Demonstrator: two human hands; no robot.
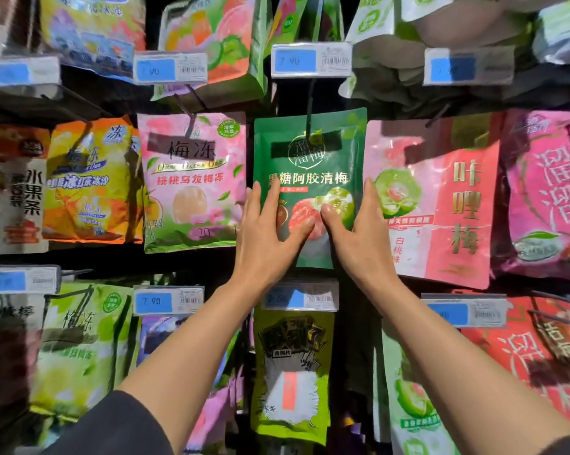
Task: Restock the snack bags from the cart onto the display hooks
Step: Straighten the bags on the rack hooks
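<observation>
- Here, the green snack bag (310, 188) hangs on a display hook (309, 103) in the middle row, its side edges touching the pink bag (191, 182) to its left and the pink-red bag (441, 198) to its right.
- Both arms reach up; the left hand (267, 231) and right hand (359, 231) grasp the green bag's lower sides, thumbs on its front.
- Blue price tags (310, 59) sit above and below the green bag.

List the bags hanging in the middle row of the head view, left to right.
White bag with black characters → orange-yellow bag → pink peach bag → dark green bag, held between the left hand and right hand → pink-and-red bag → magenta bag.
</observation>
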